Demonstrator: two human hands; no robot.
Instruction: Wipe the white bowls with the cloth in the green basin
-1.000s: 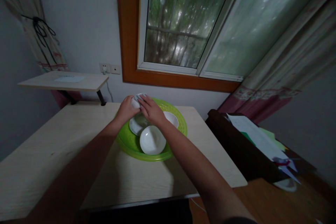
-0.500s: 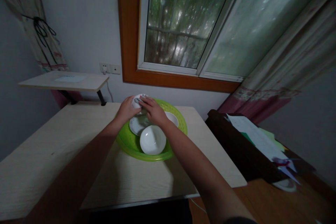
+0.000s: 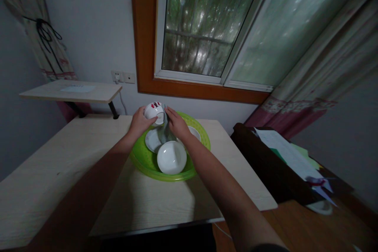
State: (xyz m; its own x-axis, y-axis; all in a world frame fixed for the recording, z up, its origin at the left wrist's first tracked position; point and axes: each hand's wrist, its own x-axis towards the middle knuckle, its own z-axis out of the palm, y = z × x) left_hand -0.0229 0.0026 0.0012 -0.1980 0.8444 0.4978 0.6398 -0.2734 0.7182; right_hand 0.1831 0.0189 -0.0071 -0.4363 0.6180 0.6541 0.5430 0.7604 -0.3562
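My left hand [image 3: 138, 123] is closed on a white bowl [image 3: 151, 112] with a red and dark pattern, tilted so its foot faces me, above the far left of a green basin [image 3: 144, 163]. Against the bowl's right side, my right hand [image 3: 178, 125] grips a grey-green cloth [image 3: 165, 132] that hangs down between the hands. Below them in the basin lie a plain white bowl [image 3: 171, 158], a white dish [image 3: 152, 140] partly covered by the cloth, and another white bowl [image 3: 194, 133] half hidden behind my right wrist.
The basin stands on a pale wooden table [image 3: 97, 173]. At the back left rises a small shelf [image 3: 71, 91] with a paper on it. A window [image 3: 203, 27] is behind the table. To the right, papers [image 3: 291, 157] lie on a dark piece of furniture [image 3: 265, 165].
The bowl has turned, so its patterned outside and foot now show. My right hand has drawn slightly right, away from the bowl, and the cloth now hangs down in view.
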